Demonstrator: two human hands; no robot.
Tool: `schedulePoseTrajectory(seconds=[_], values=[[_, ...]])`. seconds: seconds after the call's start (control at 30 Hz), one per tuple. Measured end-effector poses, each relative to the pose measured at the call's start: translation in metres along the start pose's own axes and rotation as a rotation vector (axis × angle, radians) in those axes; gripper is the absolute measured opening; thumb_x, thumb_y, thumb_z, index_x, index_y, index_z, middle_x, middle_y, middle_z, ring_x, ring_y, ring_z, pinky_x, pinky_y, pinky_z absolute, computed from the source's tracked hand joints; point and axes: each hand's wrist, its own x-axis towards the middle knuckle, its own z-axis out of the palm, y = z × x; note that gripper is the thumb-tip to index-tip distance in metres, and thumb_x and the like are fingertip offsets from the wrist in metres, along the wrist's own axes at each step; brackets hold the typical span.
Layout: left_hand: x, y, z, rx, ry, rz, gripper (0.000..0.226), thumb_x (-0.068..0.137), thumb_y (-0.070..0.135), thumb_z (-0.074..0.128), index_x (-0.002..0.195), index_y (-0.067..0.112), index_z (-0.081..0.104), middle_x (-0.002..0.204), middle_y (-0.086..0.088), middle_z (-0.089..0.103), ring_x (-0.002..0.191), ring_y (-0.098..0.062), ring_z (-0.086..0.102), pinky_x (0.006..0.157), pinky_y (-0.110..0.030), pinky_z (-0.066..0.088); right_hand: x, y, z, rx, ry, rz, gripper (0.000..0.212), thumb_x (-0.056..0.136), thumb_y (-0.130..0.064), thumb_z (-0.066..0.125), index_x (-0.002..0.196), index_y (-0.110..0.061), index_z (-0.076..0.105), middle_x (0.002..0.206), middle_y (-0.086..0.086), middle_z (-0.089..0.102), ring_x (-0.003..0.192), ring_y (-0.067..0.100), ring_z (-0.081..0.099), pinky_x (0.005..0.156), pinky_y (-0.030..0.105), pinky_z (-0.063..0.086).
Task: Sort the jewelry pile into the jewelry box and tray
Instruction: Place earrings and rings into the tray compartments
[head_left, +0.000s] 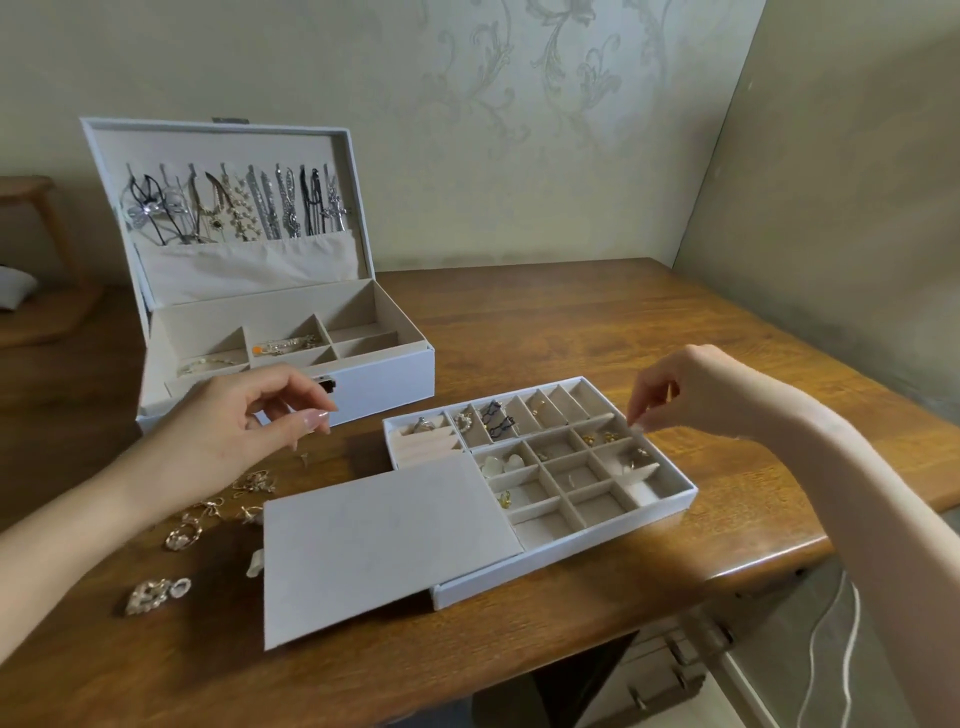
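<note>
Wooden table (571, 322), brown with a glossy grain, rounded front edge at right; its far right side runs along a pale wall, and bare wood lies open between there and the boxes. Jewelry box (384, 379), white and rectangular, sits at far left with its lid (218, 140) standing open; pale fabric lining, base split by dividers, a few pieces in the left and middle compartments. Necklaces (234, 208), silver, pearl and dark cord, hang in a row inside the lid above a gathered cloth pocket. Tray (675, 493), white and shallow, lies right of centre at an angle, its right corner near the table's front edge; a grid of small fabric-lined cells, several holding earrings, ring rolls at its far left corner. A flat grey cover pad (384, 540), matte and stiff, lies tilted over the tray's near left part and juts past it onto the wood, hiding the cells below. Jewelry pile (208, 514), gold-toned and pale pieces, is scattered on the table left of the pad, in front of the box. Left hand (234, 431) hovers above the pile just before the box front, fingers loosely curled, nothing seen in it. Right hand (675, 389) hangs over the tray's far right rim, fingertips drawn narrowly together and pointing down; blurred, so whether they pinch anything cannot be told. A white cable (831, 649) hangs below the table edge at right
</note>
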Motion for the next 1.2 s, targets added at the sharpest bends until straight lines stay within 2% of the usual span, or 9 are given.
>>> schedulePoseTrajectory(seconds=[0.1,0.2,0.33,0.37,0.53,0.67,0.83,1.0,1.2], values=[[-0.012,-0.008,-0.014,0.008,0.02,-0.009,0.017,0.074,0.046,0.061,0.09,0.043,0.064,0.082,0.013,0.07,0.069,-0.008,0.062,0.074,-0.042,0.054,0.004,-0.005,0.002,-0.173,-0.147,0.083,0.013,0.074,-0.018,0.079,0.068,-0.027,0.072,0.07,-0.011,0.063,0.067,0.007,0.054,0.065,0.026,0.047],[-0.022,-0.013,-0.029,0.021,0.009,-0.007,0.047,0.066,0.078,0.055,0.093,0.04,0.065,0.084,0.012,0.071,0.072,-0.009,0.063,0.07,-0.039,0.055,0.001,-0.006,0.0,-0.19,-0.149,0.108,0.017,0.074,-0.015,0.078,0.065,-0.027,0.07,0.07,-0.012,0.063,0.068,0.005,0.054,0.062,0.022,0.046],[-0.03,-0.019,-0.042,0.043,0.071,-0.037,0.007,0.081,0.029,0.065,0.087,0.03,0.068,0.084,0.012,0.071,0.075,-0.012,0.064,0.072,-0.038,0.055,0.0,-0.031,-0.016,-0.14,-0.046,-0.005,0.022,0.074,-0.016,0.079,0.063,-0.032,0.069,0.065,-0.011,0.063,0.059,0.003,0.052,0.052,0.011,0.039],[-0.033,-0.019,-0.046,0.07,0.077,-0.049,0.011,0.082,0.021,0.066,0.088,0.03,0.068,0.084,0.013,0.07,0.075,-0.011,0.064,0.071,-0.033,0.054,0.002,-0.047,-0.016,-0.111,-0.014,-0.075,0.022,0.074,-0.017,0.079,0.064,-0.033,0.069,0.064,-0.013,0.063,0.059,0.001,0.054,0.054,0.009,0.04],[-0.047,-0.026,-0.061,0.226,-0.065,-0.128,0.008,0.079,0.025,0.073,0.081,0.031,0.068,0.078,0.013,0.067,0.068,-0.001,0.057,0.06,-0.015,0.042,0.006,-0.154,0.021,0.174,-0.06,-0.431,0.012,0.075,-0.021,0.074,0.072,-0.032,0.07,0.067,-0.013,0.064,0.062,-0.003,0.053,0.056,0.011,0.042],[-0.058,-0.031,-0.059,0.303,-0.133,-0.129,0.009,0.08,0.024,0.074,0.082,0.029,0.066,0.081,0.014,0.065,0.079,0.0,0.056,0.063,-0.011,0.041,0.025,-0.217,0.072,0.184,-0.096,-0.584,0.005,0.081,-0.021,0.073,0.084,-0.024,0.075,0.074,-0.011,0.061,0.065,-0.001,0.052,0.06,0.013,0.041],[-0.059,-0.033,-0.057,0.323,-0.031,-0.11,0.007,0.082,0.024,0.072,0.081,0.028,0.066,0.083,0.015,0.062,0.069,-0.001,0.054,0.059,-0.011,0.038,0.044,-0.254,0.105,-0.018,-0.115,-0.558,0.023,0.08,-0.039,0.072,0.095,-0.023,0.072,0.081,-0.01,0.057,0.078,0.01,0.052,0.061,0.022,0.037],[-0.056,-0.035,-0.059,0.336,0.05,-0.099,0.001,0.085,0.024,0.067,0.085,0.025,0.066,0.085,0.014,0.061,0.071,-0.001,0.053,0.058,-0.01,0.038,0.054,-0.26,0.109,-0.009,-0.19,-0.525,0.018,0.076,-0.031,0.076,0.088,-0.018,0.073,0.077,-0.008,0.058,0.08,0.012,0.054,0.068,0.025,0.039],[-0.059,-0.025,-0.058,0.291,0.107,-0.103,0.005,0.086,0.019,0.066,0.087,0.024,0.066,0.08,0.013,0.059,0.067,0.008,0.051,0.056,-0.006,0.038,0.056,-0.232,0.065,0.4,-0.121,-0.426,0.011,0.076,-0.014,0.077,0.068,-0.012,0.069,0.053,-0.011,0.059,0.048,-0.003,0.05,0.051,0.011,0.037]])
